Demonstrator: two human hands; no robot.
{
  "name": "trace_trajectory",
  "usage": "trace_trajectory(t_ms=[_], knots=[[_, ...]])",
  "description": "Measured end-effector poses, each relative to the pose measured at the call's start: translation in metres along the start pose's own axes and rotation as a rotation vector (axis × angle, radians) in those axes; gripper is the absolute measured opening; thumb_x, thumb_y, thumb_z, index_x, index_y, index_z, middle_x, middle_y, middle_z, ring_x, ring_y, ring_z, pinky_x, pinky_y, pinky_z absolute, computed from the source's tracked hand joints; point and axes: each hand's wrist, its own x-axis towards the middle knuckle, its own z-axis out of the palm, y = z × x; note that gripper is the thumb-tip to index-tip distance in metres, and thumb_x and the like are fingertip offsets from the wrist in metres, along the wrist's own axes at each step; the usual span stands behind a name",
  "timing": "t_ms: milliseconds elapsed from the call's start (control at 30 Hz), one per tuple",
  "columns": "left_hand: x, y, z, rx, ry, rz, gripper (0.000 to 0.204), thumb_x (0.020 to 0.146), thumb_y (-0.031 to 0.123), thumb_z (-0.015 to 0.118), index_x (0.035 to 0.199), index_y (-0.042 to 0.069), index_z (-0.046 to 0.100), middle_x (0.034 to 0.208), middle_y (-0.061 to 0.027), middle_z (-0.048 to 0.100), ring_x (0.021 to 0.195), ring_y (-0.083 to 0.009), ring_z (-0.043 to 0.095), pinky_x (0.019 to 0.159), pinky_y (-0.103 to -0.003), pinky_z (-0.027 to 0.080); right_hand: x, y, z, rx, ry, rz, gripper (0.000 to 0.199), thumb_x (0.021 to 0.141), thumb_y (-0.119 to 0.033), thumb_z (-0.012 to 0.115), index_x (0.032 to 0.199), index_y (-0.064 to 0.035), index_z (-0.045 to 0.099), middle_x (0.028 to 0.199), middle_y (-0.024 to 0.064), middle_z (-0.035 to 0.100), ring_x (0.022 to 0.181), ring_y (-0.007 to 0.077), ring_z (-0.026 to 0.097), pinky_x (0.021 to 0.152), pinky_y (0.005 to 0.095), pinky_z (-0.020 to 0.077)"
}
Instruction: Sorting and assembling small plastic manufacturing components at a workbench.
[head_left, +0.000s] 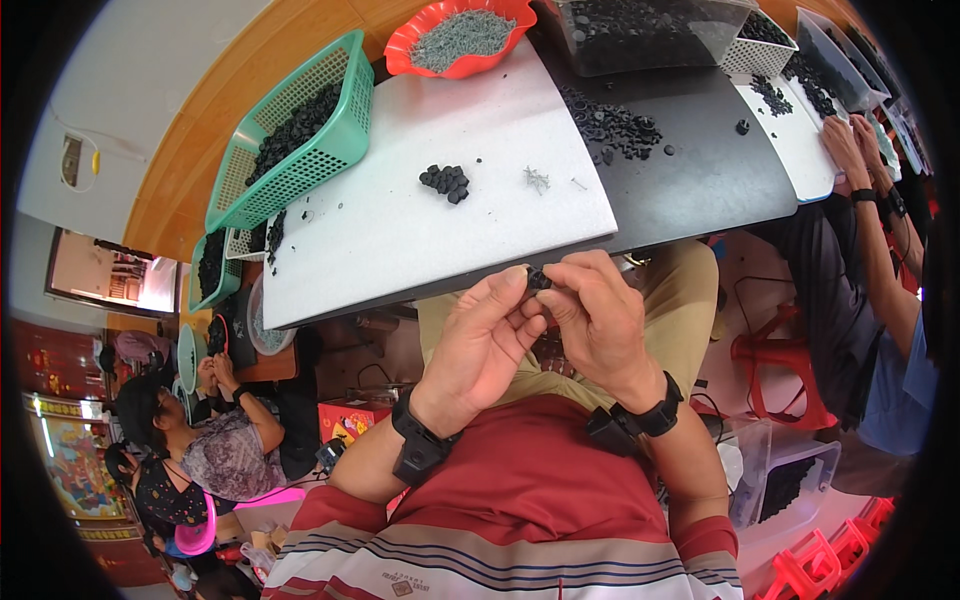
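Observation:
Just off the near edge of the white board [450,240], a small black plastic part [538,279] is pinched between both hands. My left hand [487,325] holds it from the left with thumb and finger. My right hand [598,315] grips the same part from the right, its fingertips closed and partly covering it. A pile of black parts [445,183] lies on the board ahead of my hands. To its right is a little heap of thin grey metal pieces [537,180], too small to name surely.
A green basket [345,140] of black parts stands left, a red bowl [400,50] of grey metal pieces at the back. Loose black rings [615,125] lie on the dark table [690,190] near a clear bin [640,60]. Co-workers sit left [230,450] and right [890,300].

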Motion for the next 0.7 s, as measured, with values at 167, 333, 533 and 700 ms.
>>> trace_trajectory(t_ms=[167,333,533,700], knots=[[0.0,-0.005,-0.003,0.048,0.005,0.039,0.018,0.106,0.021,0.058,0.11,0.006,0.067,0.099,-0.001,0.071,0.088,-0.0092,0.067,0.078,-0.024,0.058,-0.001,-0.001,0.0,0.043,0.013,0.022,0.024,0.083,0.002,0.076,0.105,0.0,0.066,0.095,0.0132,0.066,0.07,0.0253,0.07,0.057,0.033,0.0559],[0.0,-0.008,-0.004,0.078,-0.005,0.066,0.02,0.106,0.02,0.058,0.114,0.005,0.068,0.103,-0.0029,0.072,0.089,-0.009,0.068,0.078,-0.024,0.058,-0.003,0.001,-0.002,0.14,0.068,0.061,0.023,0.08,0.004,0.079,0.101,0.0006,0.07,0.092,0.0142,0.069,0.071,0.0227,0.069,0.059,0.0296,0.0549],[0.0,-0.011,-0.005,0.084,-0.005,0.078,0.021,0.106,0.02,0.058,0.116,0.004,0.067,0.104,-0.0032,0.072,0.09,-0.0094,0.068,0.079,-0.024,0.058,-0.004,0.003,-0.005,0.169,0.059,0.051,0.024,0.079,0.006,0.08,0.101,0.0015,0.071,0.092,0.0139,0.069,0.073,0.0217,0.07,0.061,0.0291,0.0558],[-0.001,-0.011,-0.003,0.105,-0.01,0.09,0.022,0.106,0.02,0.059,0.119,0.003,0.066,0.106,-0.0036,0.072,0.091,-0.0097,0.068,0.08,-0.025,0.058,-0.003,0.002,-0.006,0.144,0.062,0.024,0.024,0.079,0.006,0.079,0.101,0.0007,0.071,0.093,0.0135,0.069,0.072,0.0219,0.07,0.061,0.029,0.056]])
